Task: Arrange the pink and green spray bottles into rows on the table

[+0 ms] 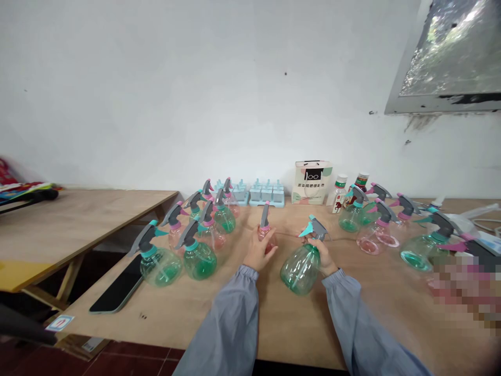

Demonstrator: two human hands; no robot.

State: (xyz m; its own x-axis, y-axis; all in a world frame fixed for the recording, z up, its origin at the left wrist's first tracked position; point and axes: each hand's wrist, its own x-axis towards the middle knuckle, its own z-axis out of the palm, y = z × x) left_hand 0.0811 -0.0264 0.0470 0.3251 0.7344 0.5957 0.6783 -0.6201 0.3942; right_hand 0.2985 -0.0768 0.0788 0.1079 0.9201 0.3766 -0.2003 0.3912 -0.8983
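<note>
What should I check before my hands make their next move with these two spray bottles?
1. Right hand gripping the green bottle near its neck: ok.
2. Green bottle upright: not ok, it is tilted.
3. Green bottle's base off the table: cannot tell.
4. Left hand at the pink bottle: ok; how firm the hold is, cannot tell.
5. Spray heads on both bottles: ok.
6. Phone apart from the nearest bottle: cannot tell, they overlap in this view.
</note>
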